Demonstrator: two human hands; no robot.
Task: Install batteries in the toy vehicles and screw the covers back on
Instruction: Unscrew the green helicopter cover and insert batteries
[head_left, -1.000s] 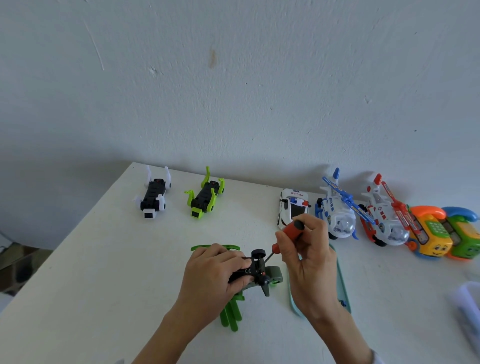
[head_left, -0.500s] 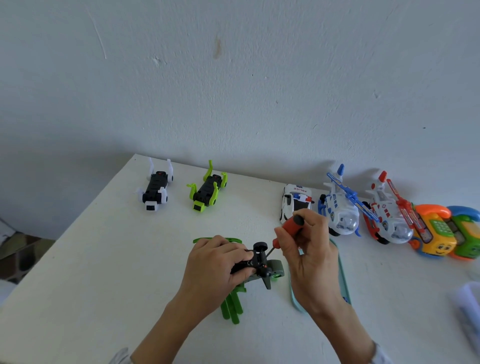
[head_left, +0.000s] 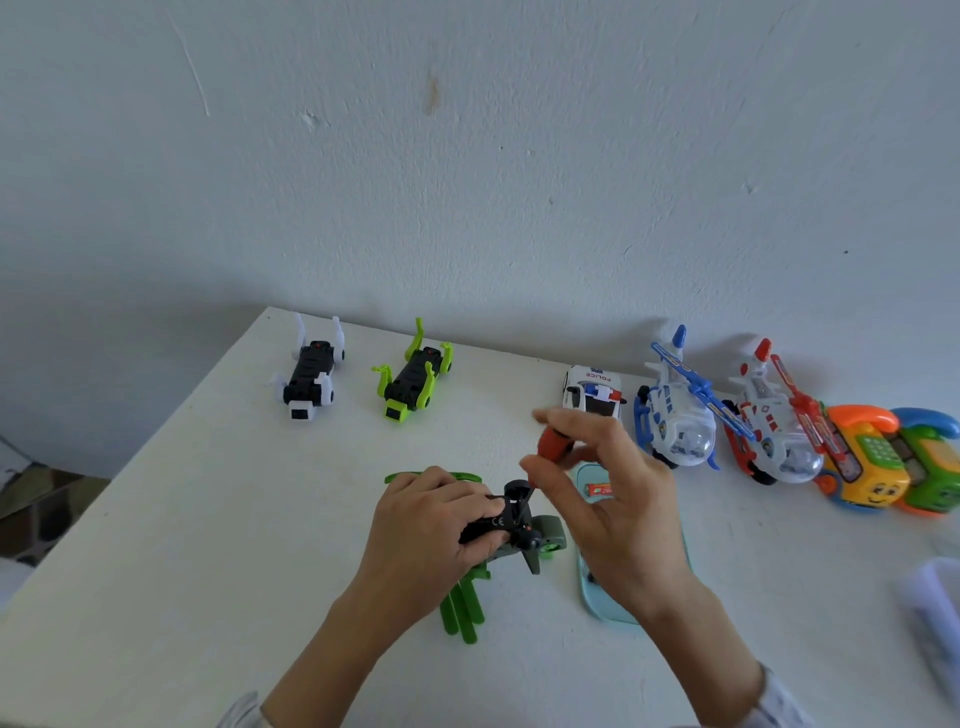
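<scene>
Seen from the head camera, a dark green toy vehicle (head_left: 511, 525) is being gripped underside-up by the left hand (head_left: 431, 525) above the white tabletop (head_left: 208, 519), near its front edge. An orange-handled screwdriver (head_left: 553, 444) is being pinched by the right hand (head_left: 608, 499), other fingers spread, its tip angled at the cover. By the look of it, the tip is best being seated squarely and turned gently. A battery (head_left: 598, 488) is lying in the blue tray (head_left: 613, 613) just beside.

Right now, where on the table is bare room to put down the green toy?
Bare: the left part, between the white-black car and the left hand; also the strip between the lime car and the police car. Crowded: the right back edge, with helicopters and toy phones.
</scene>
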